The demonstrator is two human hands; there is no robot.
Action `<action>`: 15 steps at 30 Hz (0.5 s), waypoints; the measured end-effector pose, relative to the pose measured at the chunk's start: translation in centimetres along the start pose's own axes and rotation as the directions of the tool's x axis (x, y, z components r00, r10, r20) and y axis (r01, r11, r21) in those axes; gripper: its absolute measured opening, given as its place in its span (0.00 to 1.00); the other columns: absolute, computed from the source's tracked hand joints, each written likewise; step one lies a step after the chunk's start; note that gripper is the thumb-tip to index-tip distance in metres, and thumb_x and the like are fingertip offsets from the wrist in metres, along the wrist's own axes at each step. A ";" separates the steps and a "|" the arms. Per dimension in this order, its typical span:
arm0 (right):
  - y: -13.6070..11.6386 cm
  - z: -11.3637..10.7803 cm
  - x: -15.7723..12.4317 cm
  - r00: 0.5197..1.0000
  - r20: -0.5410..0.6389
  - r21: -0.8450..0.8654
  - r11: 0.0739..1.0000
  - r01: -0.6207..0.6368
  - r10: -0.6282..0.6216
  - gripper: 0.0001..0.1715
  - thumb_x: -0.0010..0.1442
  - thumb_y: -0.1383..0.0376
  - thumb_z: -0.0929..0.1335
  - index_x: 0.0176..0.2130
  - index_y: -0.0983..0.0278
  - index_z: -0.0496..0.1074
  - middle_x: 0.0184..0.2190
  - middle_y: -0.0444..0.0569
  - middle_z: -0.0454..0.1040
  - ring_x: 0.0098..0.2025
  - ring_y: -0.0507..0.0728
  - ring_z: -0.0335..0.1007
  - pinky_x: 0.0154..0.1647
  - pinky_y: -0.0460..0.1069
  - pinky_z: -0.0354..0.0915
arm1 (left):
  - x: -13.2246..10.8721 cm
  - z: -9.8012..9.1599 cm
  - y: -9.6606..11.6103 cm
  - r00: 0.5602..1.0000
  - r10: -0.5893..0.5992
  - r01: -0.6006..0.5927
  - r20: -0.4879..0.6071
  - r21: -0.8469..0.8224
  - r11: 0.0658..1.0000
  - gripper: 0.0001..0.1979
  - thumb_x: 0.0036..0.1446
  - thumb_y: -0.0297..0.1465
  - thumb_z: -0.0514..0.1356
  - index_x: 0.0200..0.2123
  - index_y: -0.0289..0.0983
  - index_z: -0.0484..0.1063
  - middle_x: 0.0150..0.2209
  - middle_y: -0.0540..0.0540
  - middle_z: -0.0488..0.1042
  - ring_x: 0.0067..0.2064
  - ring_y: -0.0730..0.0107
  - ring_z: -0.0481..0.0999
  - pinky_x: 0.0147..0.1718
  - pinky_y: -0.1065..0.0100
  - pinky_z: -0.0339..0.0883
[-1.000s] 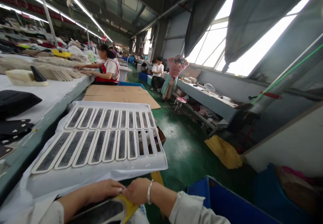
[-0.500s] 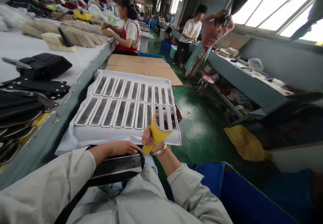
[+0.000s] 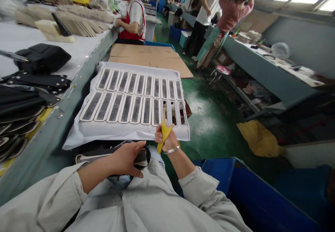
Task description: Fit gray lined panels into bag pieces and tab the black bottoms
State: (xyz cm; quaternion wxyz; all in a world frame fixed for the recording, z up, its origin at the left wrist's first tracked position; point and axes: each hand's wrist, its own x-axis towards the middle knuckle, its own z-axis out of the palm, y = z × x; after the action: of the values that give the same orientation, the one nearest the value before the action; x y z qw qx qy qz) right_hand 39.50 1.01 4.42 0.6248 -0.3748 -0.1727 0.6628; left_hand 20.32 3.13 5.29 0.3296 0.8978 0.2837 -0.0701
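Right hand (image 3: 171,140) closed round yellow piece (image 3: 165,134), held up near the near edge of white cloth (image 3: 117,131), wrist bangle on. Left hand (image 3: 125,159) wide, thumb and fingers spread about the end of black piece (image 3: 104,151) at the lap; can't tell if it grips. Pale-bordered dark panels (image 3: 114,107) in two rows on the cloth.

Your right grip (image 3: 171,141) holds a thin, curled yellow strip (image 3: 165,133) upright, pointed end up, apart from the black piece. At your lap, a long black piece with an off-white-edged dark panel (image 3: 101,152) lies crosswise, partly hidden by your left grip (image 3: 124,160).
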 end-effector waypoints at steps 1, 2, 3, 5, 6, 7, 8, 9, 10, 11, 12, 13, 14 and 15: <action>-0.5 -0.9 -0.8 0.998 -0.046 -0.054 0.998 -0.040 0.038 0.25 0.52 0.46 0.66 0.23 0.66 0.65 0.11 0.36 0.53 0.12 0.45 0.47 0.13 0.41 0.44 | -0.2 0.6 0.4 0.999 -0.025 0.028 -0.038 0.092 0.995 0.52 0.34 0.43 0.68 0.61 0.31 0.51 0.60 0.31 0.58 0.58 0.46 0.61 0.56 0.52 0.54; -0.8 -1.9 -1.7 0.993 -0.081 -0.098 0.990 -0.097 0.090 0.25 0.52 0.46 0.67 0.24 0.66 0.64 0.12 0.36 0.53 0.13 0.45 0.48 0.13 0.41 0.44 | -0.2 1.3 0.8 0.997 -0.041 0.052 -0.071 0.162 0.985 0.51 0.35 0.42 0.67 0.61 0.32 0.51 0.59 0.32 0.59 0.57 0.47 0.62 0.55 0.52 0.56; -1.0 -2.9 -2.7 0.981 -0.107 -0.129 0.976 -0.176 0.163 0.25 0.52 0.46 0.67 0.25 0.66 0.64 0.13 0.36 0.54 0.14 0.45 0.50 0.13 0.41 0.45 | -0.2 1.9 1.0 0.993 -0.050 0.072 -0.104 0.215 0.974 0.48 0.36 0.41 0.66 0.60 0.32 0.52 0.58 0.32 0.61 0.56 0.48 0.63 0.54 0.52 0.57; -0.6 -4.6 -5.1 0.927 -0.153 -0.150 0.919 -0.365 0.343 0.25 0.53 0.46 0.66 0.26 0.66 0.64 0.15 0.37 0.55 0.15 0.46 0.53 0.14 0.41 0.48 | -0.1 2.8 1.3 0.984 -0.038 0.088 -0.176 0.286 0.954 0.42 0.40 0.38 0.64 0.59 0.30 0.54 0.56 0.32 0.64 0.55 0.50 0.65 0.54 0.54 0.57; 0.0 -5.3 -6.5 0.885 -0.174 -0.150 0.876 -0.458 0.433 0.25 0.52 0.45 0.66 0.27 0.66 0.64 0.15 0.36 0.55 0.16 0.46 0.54 0.14 0.41 0.50 | -0.1 3.2 1.3 0.977 -0.024 0.091 -0.214 0.312 0.946 0.40 0.42 0.37 0.62 0.58 0.29 0.55 0.56 0.32 0.64 0.55 0.51 0.65 0.54 0.55 0.57; 0.7 -5.8 -7.8 0.848 -0.183 -0.152 0.838 -0.524 0.497 0.26 0.52 0.45 0.66 0.28 0.65 0.64 0.16 0.36 0.56 0.17 0.46 0.54 0.14 0.41 0.52 | -0.1 3.5 1.3 0.969 -0.008 0.093 -0.246 0.333 0.938 0.38 0.43 0.36 0.61 0.58 0.28 0.56 0.56 0.32 0.64 0.55 0.52 0.65 0.54 0.56 0.56; 1.5 -6.2 -9.2 0.822 -0.166 -0.159 0.808 -0.567 0.544 0.26 0.50 0.45 0.68 0.29 0.65 0.64 0.17 0.36 0.57 0.17 0.47 0.56 0.15 0.42 0.55 | -0.2 3.7 1.2 0.962 0.007 0.092 -0.271 0.350 0.932 0.37 0.44 0.35 0.60 0.57 0.28 0.57 0.55 0.32 0.65 0.55 0.52 0.65 0.54 0.56 0.56; 2.4 -6.6 -10.5 0.816 -0.123 -0.173 0.797 -0.578 0.565 0.27 0.47 0.45 0.70 0.30 0.65 0.64 0.18 0.37 0.60 0.19 0.47 0.58 0.18 0.43 0.58 | -0.3 3.9 1.2 0.957 0.020 0.090 -0.289 0.363 0.928 0.36 0.44 0.35 0.60 0.57 0.27 0.57 0.55 0.32 0.65 0.54 0.52 0.65 0.54 0.56 0.56; 3.1 -6.8 -11.6 0.827 -0.048 -0.185 0.809 -0.558 0.560 0.27 0.44 0.48 0.72 0.32 0.65 0.64 0.21 0.39 0.64 0.21 0.48 0.62 0.22 0.44 0.62 | -0.4 4.0 1.1 0.952 0.033 0.088 -0.305 0.373 0.924 0.36 0.44 0.34 0.60 0.57 0.27 0.57 0.55 0.32 0.65 0.54 0.52 0.65 0.54 0.56 0.56; 3.7 -7.0 -12.6 0.835 0.038 -0.206 0.822 -0.531 0.549 0.28 0.42 0.50 0.74 0.34 0.65 0.63 0.24 0.41 0.67 0.25 0.49 0.66 0.28 0.45 0.65 | -0.5 4.2 1.1 0.946 0.045 0.086 -0.321 0.383 0.920 0.36 0.44 0.34 0.59 0.57 0.27 0.57 0.55 0.33 0.65 0.54 0.52 0.65 0.54 0.56 0.55; 4.1 -7.1 -13.3 0.843 0.112 -0.242 0.837 -0.491 0.527 0.29 0.42 0.52 0.75 0.36 0.65 0.63 0.28 0.43 0.69 0.30 0.51 0.69 0.32 0.46 0.66 | -0.5 4.3 1.1 0.940 0.057 0.084 -0.335 0.392 0.916 0.36 0.44 0.33 0.59 0.57 0.27 0.57 0.55 0.33 0.65 0.54 0.52 0.65 0.54 0.56 0.55; 4.1 -7.2 -13.8 0.848 0.164 -0.298 0.845 -0.445 0.504 0.29 0.43 0.53 0.75 0.37 0.65 0.62 0.31 0.45 0.70 0.32 0.52 0.70 0.35 0.47 0.67 | -0.6 4.5 1.1 0.935 0.068 0.082 -0.348 0.400 0.913 0.35 0.44 0.32 0.59 0.57 0.26 0.57 0.55 0.33 0.65 0.54 0.52 0.64 0.54 0.56 0.54; 4.0 -7.2 -13.9 0.848 0.187 -0.375 0.834 -0.405 0.496 0.28 0.46 0.52 0.73 0.38 0.65 0.61 0.33 0.47 0.71 0.32 0.53 0.71 0.34 0.47 0.67 | -0.6 4.6 1.1 0.930 0.078 0.080 -0.359 0.406 0.910 0.35 0.44 0.31 0.58 0.57 0.26 0.57 0.55 0.32 0.65 0.54 0.52 0.64 0.54 0.55 0.54; 3.6 -7.2 -13.8 0.848 0.185 -0.465 0.804 -0.370 0.497 0.27 0.50 0.50 0.71 0.39 0.64 0.59 0.33 0.47 0.71 0.30 0.53 0.71 0.30 0.47 0.68 | -0.7 4.7 1.2 0.926 0.088 0.076 -0.368 0.409 0.909 0.35 0.44 0.30 0.58 0.57 0.25 0.57 0.55 0.32 0.64 0.54 0.52 0.64 0.54 0.55 0.53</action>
State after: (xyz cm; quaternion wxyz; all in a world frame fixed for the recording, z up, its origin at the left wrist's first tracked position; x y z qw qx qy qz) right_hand 41.29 -14.47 1.02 0.3277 -0.4233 -0.3089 0.7861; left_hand 20.69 -0.90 2.51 0.0703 0.9445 0.3176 0.0466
